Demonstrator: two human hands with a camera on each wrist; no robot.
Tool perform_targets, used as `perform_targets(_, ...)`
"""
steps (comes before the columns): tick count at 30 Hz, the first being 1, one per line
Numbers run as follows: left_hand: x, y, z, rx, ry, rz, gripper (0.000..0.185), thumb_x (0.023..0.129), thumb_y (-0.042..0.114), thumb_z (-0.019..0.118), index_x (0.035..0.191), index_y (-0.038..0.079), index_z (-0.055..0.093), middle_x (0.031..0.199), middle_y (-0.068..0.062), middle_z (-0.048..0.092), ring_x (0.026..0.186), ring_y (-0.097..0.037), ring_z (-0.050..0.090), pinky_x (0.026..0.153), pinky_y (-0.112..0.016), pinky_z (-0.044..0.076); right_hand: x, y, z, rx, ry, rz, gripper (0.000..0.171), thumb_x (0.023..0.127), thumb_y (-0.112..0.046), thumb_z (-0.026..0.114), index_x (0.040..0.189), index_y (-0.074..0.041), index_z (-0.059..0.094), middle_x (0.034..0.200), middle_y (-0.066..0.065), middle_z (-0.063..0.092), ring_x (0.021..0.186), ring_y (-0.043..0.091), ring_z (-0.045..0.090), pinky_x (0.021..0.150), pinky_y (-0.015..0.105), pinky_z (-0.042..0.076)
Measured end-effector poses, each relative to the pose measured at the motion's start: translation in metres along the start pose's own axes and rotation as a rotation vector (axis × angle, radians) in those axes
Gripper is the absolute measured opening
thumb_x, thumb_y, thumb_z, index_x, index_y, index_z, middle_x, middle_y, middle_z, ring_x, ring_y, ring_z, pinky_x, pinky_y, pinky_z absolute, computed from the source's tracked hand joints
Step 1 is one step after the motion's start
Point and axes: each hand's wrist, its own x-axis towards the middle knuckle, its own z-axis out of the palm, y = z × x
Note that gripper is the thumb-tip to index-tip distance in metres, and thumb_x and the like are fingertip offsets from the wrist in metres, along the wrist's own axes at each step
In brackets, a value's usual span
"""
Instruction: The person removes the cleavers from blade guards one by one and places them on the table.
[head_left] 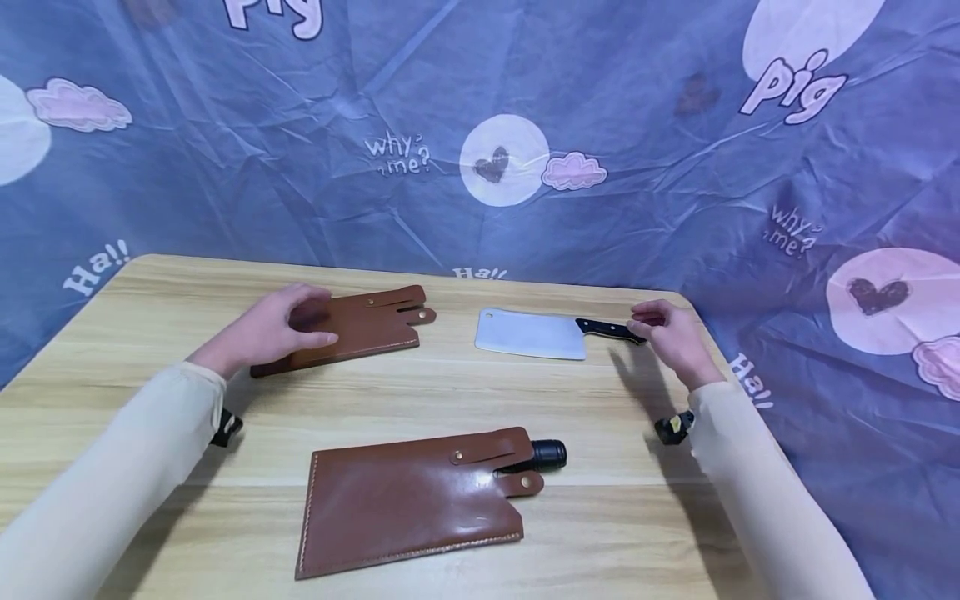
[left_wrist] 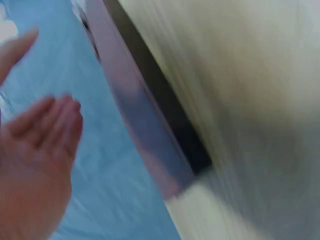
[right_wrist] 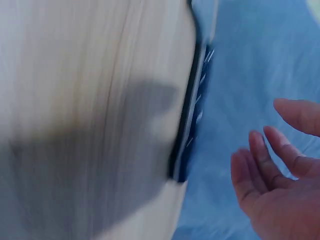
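My left hand (head_left: pixel 266 332) hovers over the closed end of a brown leather sheath (head_left: pixel 367 327) lying at the back left, thumb and fingers spread apart. In the left wrist view a gap shows between that hand (left_wrist: pixel 45 150) and the sheath (left_wrist: pixel 140 120). To the right of it a cleaver (head_left: pixel 528 335) lies flat, its black riveted handle (head_left: pixel 603 330) pointing right. Over the handle's end is my right hand (head_left: pixel 671 337), fingers loosely bent and holding nothing. The right wrist view shows this hand (right_wrist: pixel 275 175) apart from the handle (right_wrist: pixel 192 115).
Nearer to me on the wooden table (head_left: pixel 600 533) lies a second brown leather sheath (head_left: pixel 405 500), with a black handle end (head_left: pixel 550 454) sticking out of its right side. Behind the table hangs a blue printed cloth (head_left: pixel 300 167).
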Motion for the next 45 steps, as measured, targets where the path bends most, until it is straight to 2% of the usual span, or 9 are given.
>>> perform_targets(4, -0.022, 0.023, 0.012, -0.002, 0.102, 0.000, 0.066, 0.088, 0.034, 0.074, 0.137, -0.002, 0.048, 0.138, -0.020, 0.045, 0.127, -0.043, 0.041, 0.102, -0.061, 0.032, -0.024, -0.022, 0.012, 0.032, -0.085, -0.037, 0.039, 0.096, -0.017, 0.063, 0.126, 0.006, 0.056, 0.116, 0.019, 0.061, 0.101, 0.022, 0.057, 0.083, 0.024, 0.046)
perform_targets(8, -0.050, 0.046, 0.027, -0.013, 0.149, 0.000, 0.064, 0.087, 0.036, 0.075, 0.134, -0.001, 0.051, 0.135, -0.017, 0.048, 0.125, -0.040, 0.044, 0.101, -0.060, 0.035, -0.052, -0.040, 0.030, 0.094, -0.172, -0.089, 0.034, 0.095, -0.016, 0.065, 0.122, 0.004, 0.059, 0.117, 0.017, 0.062, 0.105, 0.029, 0.060, 0.087, 0.025, 0.049)
perform_targets(12, -0.072, 0.069, 0.048, -0.019, 0.147, 0.034, 0.065, 0.083, 0.034, 0.079, 0.132, 0.001, 0.052, 0.132, -0.012, 0.051, 0.121, -0.035, 0.050, 0.098, -0.057, 0.040, -0.078, -0.051, 0.046, 0.173, -0.260, -0.140, 0.029, 0.093, -0.009, 0.066, 0.118, 0.005, 0.061, 0.116, 0.019, 0.062, 0.105, 0.031, 0.061, 0.088, 0.025, 0.049)
perform_targets(17, -0.087, 0.089, 0.072, -0.040, 0.103, 0.036, 0.064, 0.077, 0.031, 0.085, 0.128, 0.005, 0.056, 0.126, -0.004, 0.055, 0.114, -0.029, 0.055, 0.094, -0.050, 0.045, -0.098, -0.059, 0.061, 0.237, -0.351, -0.166, 0.023, 0.091, -0.001, 0.066, 0.113, 0.005, 0.062, 0.109, 0.020, 0.063, 0.102, 0.031, 0.063, 0.089, 0.030, 0.051)
perform_targets(27, -0.107, 0.103, 0.101, 0.019, 0.044, -0.017, 0.084, 0.070, 0.047, 0.086, 0.133, 0.003, 0.052, 0.131, -0.005, 0.050, 0.122, -0.023, 0.048, 0.098, -0.045, 0.043, -0.115, -0.055, 0.080, 0.195, -0.412, -0.246, 0.024, 0.088, -0.004, 0.071, 0.111, 0.001, 0.065, 0.110, 0.014, 0.064, 0.104, 0.030, 0.063, 0.092, 0.038, 0.050)
perform_targets(31, -0.114, 0.106, 0.108, 0.029, 0.018, -0.034, 0.090, 0.067, 0.051, 0.086, 0.135, 0.003, 0.051, 0.132, -0.003, 0.049, 0.123, -0.021, 0.047, 0.098, -0.043, 0.044, -0.121, -0.053, 0.082, 0.196, -0.450, -0.236, 0.025, 0.089, -0.010, 0.072, 0.111, 0.000, 0.065, 0.109, 0.011, 0.064, 0.103, 0.028, 0.064, 0.091, 0.037, 0.051)
perform_targets(36, -0.122, 0.109, 0.116, 0.030, -0.041, 0.024, 0.090, 0.068, 0.050, 0.086, 0.136, 0.003, 0.050, 0.135, -0.002, 0.047, 0.125, -0.020, 0.045, 0.098, -0.044, 0.043, -0.128, -0.052, 0.082, 0.140, -0.472, -0.238, 0.025, 0.089, -0.018, 0.072, 0.110, -0.007, 0.066, 0.108, 0.005, 0.062, 0.101, 0.022, 0.062, 0.091, 0.037, 0.050)
perform_targets(39, -0.124, 0.111, 0.120, 0.055, -0.050, 0.066, 0.088, 0.069, 0.047, 0.086, 0.136, 0.002, 0.050, 0.136, -0.002, 0.046, 0.124, -0.020, 0.045, 0.097, -0.045, 0.044, -0.132, -0.052, 0.083, 0.129, -0.482, -0.220, 0.024, 0.089, -0.019, 0.072, 0.110, -0.009, 0.066, 0.107, 0.002, 0.062, 0.099, 0.021, 0.062, 0.089, 0.036, 0.050)
perform_targets(45, -0.126, 0.114, 0.120, 0.105, -0.060, 0.038, 0.098, 0.062, 0.044, 0.090, 0.138, -0.002, 0.047, 0.139, -0.009, 0.044, 0.128, -0.025, 0.042, 0.099, -0.048, 0.042, -0.134, -0.050, 0.081, 0.183, -0.513, -0.168, 0.024, 0.090, -0.014, 0.071, 0.112, -0.006, 0.065, 0.108, 0.006, 0.062, 0.096, 0.023, 0.063, 0.081, 0.030, 0.052)
